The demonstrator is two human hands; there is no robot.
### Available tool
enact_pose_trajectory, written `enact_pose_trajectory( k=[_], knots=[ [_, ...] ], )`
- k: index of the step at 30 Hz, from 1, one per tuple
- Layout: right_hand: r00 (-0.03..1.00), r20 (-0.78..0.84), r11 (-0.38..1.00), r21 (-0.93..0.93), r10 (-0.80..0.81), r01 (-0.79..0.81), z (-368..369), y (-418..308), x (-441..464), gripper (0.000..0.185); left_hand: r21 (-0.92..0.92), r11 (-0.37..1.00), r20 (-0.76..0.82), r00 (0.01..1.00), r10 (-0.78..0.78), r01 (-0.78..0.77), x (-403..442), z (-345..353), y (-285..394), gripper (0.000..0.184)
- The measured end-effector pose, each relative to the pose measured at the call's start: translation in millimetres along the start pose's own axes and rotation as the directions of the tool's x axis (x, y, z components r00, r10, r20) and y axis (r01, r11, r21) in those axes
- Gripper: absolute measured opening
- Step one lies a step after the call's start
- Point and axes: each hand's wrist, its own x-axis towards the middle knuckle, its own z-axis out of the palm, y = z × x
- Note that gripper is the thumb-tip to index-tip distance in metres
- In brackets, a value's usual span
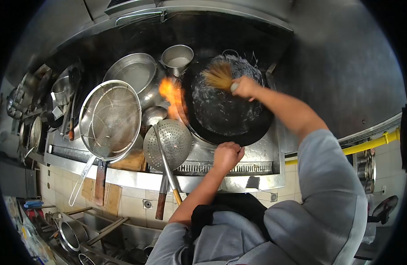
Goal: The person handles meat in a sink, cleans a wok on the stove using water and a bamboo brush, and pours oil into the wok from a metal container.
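A large black wok (225,117) sits on the range, with water splashing and swirling inside it. My right hand (246,87) is closed round the handle of a straw-coloured wok brush (219,76), its bristles over the far left part of the wok. At the wok's near rim, my left hand (228,155) is closed in a fist on the edge; the fingers' exact grip is partly hidden. An orange flame (171,95) rises beside the wok's left rim.
Left of the wok lie a perforated skimmer (168,143), a ladle (154,115), and a large mesh strainer (110,119). Behind them stand a metal basin (131,73) and a small metal pot (177,57). A yellow pipe (367,143) runs along the right.
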Motion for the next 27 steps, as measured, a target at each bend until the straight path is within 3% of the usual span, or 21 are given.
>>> enact_pose_trajectory(
  k=[1,5,6,7,9,11,15,17,18,19,21,23,24,25,27],
  knots=[
    [0.995,0.089,0.999,-0.009,-0.042,0.043,1,-27,-31,0.073,0.004,1.000,-0.003,1.000,0.014,-0.014,1,0,-3,0.027],
    [0.867,0.492,0.925,-0.287,-0.079,0.248,-30,-22,-103,0.070,-0.015,1.000,0.002,1.000,0.026,-0.026,0,-3,0,0.029],
    [0.878,0.474,0.872,-0.402,-0.064,0.280,-38,-11,-101,0.061,-0.016,1.000,-0.003,1.000,0.022,-0.022,0,-2,0,0.028],
    [0.873,0.482,0.868,-0.403,-0.069,0.291,-36,-17,-87,0.061,-0.011,1.000,-0.009,1.000,0.011,-0.011,0,0,0,0.028],
    [0.901,0.397,0.661,-0.725,0.173,0.193,-31,-31,-44,0.051,-0.008,1.000,-0.043,0.999,-0.009,0.008,1,2,2,0.028],
    [0.998,0.057,0.903,-0.430,0.021,0.006,-10,-17,10,0.042,-0.011,1.000,-0.024,1.000,-0.002,0.002,-4,1,2,0.029],
    [0.974,0.219,0.965,-0.260,0.067,-0.008,-22,-28,-64,0.043,-0.022,0.999,0.019,0.999,0.035,-0.034,-1,-3,-2,0.031],
    [0.931,0.348,0.783,-0.548,-0.106,0.294,-41,-12,-96,0.044,-0.023,1.000,-0.007,1.000,0.014,-0.014,-1,-2,0,0.031],
    [0.957,0.289,0.684,-0.699,0.002,0.209,-37,10,-72,0.049,-0.015,1.000,-0.002,1.000,-0.001,0.001,0,-2,1,0.030],
    [0.984,0.177,0.608,-0.782,0.008,0.135,-39,9,-60,0.053,-0.015,1.000,0.004,1.000,0.005,-0.005,-2,-2,2,0.030],
    [0.997,0.077,0.734,-0.676,-0.020,0.067,-33,-1,-9,0.049,-0.031,0.999,0.008,0.999,-0.035,0.035,1,-1,4,0.030],
    [0.988,0.122,0.957,-0.285,0.096,-0.058,-23,-24,-10,0.046,-0.023,1.000,-0.010,1.000,-0.017,0.017,-1,0,2,0.030],
    [0.991,0.135,0.941,-0.335,-0.001,0.047,-13,-19,-25,0.049,-0.013,1.000,-0.025,1.000,0.001,-0.002,-1,0,2,0.029],
    [0.957,0.288,0.922,-0.379,0.034,0.081,-16,-21,-48,0.051,-0.021,1.000,-0.012,1.000,0.006,-0.006,-4,1,3,0.029],
    [0.942,0.270,0.721,-0.610,-0.201,0.329,-7,11,-58,0.044,-0.012,1.000,-0.004,1.000,-0.006,0.006,-2,-1,1,0.027]
  ],
)
